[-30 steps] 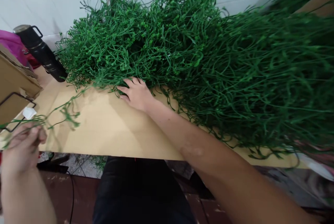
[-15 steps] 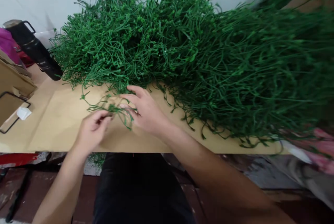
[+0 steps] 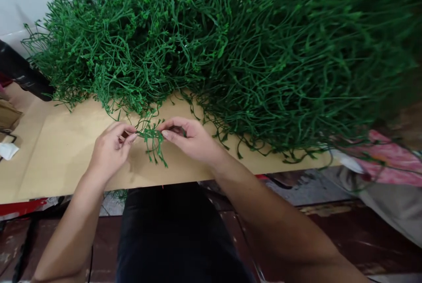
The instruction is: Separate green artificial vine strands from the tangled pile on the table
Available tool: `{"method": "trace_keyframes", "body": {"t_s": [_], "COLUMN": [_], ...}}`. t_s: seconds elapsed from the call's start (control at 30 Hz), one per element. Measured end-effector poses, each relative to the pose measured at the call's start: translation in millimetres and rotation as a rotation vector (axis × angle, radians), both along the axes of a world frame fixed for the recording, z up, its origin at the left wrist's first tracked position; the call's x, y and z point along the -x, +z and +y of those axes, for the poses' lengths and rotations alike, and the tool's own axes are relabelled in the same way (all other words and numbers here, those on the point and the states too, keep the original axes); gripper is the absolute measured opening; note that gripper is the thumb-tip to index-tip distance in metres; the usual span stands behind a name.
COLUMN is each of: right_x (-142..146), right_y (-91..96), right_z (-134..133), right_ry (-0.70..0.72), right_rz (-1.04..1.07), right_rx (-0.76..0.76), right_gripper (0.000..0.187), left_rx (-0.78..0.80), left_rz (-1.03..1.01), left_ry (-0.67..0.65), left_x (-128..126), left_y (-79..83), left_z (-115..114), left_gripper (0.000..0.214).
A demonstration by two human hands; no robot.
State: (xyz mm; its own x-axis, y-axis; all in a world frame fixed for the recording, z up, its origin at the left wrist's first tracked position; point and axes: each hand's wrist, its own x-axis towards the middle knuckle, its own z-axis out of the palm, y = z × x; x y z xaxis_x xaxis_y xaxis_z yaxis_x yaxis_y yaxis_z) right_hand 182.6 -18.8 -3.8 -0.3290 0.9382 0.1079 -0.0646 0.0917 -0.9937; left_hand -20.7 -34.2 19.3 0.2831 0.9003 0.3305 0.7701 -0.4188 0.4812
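Observation:
A small green plastic sprig (image 3: 152, 140) hangs between my two hands over the tan cardboard-covered table (image 3: 66, 151). My left hand (image 3: 110, 149) pinches its left end. My right hand (image 3: 189, 138) pinches its right end with thumb and forefinger. Thin stems of the sprig dangle down toward the table. Just behind my hands lies a big heap of green artificial stems (image 3: 211, 50), spread across the back and right of the table.
A black flask (image 3: 20, 76) lies at the far left by the white wall. A white scrap (image 3: 7, 150) and a cardboard box edge (image 3: 8, 116) sit at the left. Pink and grey cloth (image 3: 385, 164) hangs off the right. My dark-trousered lap (image 3: 174, 239) is below the table edge.
My left hand came in from the far left with a sprig. My right hand left the heap's edge and met it. Both now pinch the sprig, nearer the front edge.

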Motion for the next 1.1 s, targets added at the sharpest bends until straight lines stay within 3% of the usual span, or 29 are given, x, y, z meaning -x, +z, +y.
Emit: {"method": "trace_keyframes", "body": {"t_s": [0.07, 0.13, 0.23, 0.43, 0.63, 0.93, 1.1], "right_x": [0, 0, -4, -4, 1, 4, 11], "right_y": [-0.5, -1.1, -1.1, 1.2, -5.2, -12.1, -10.6], "right_z": [1, 3, 6, 3, 2, 1, -3], "right_ry": [0.015, 0.02, -0.013, 0.035, 0.104, -0.254, -0.15], "right_rz": [0.131, 0.261, 0.405, 0.396, 0.208, -0.153, -0.216], "right_rx": [0.117, 0.24, 0.383, 0.452, 0.33, -0.224, -0.356], "right_gripper": [0.013, 0.019, 0.025, 0.029, 0.033, 0.024, 0.028], "left_rx": [-0.081, -0.105, -0.01, 0.034, 0.031, -0.022, -0.089], "left_rz": [-0.004, 0.017, -0.002, -0.049, -0.179, -0.33, -0.285], "left_ry": [-0.024, -0.158, -0.295, -0.155, -0.068, 0.039, 0.024], "left_x": [-3, -8, -14, -12, -11, -20, -20], "left_y": [-0.8, -3.2, -8.8, -9.8, -14.5, -21.8, -20.2], "left_z": [5, 12, 23, 29, 33, 28, 24], "left_gripper": [0.021, 0.023, 0.02, 0.024, 0.019, 0.013, 0.012]}}
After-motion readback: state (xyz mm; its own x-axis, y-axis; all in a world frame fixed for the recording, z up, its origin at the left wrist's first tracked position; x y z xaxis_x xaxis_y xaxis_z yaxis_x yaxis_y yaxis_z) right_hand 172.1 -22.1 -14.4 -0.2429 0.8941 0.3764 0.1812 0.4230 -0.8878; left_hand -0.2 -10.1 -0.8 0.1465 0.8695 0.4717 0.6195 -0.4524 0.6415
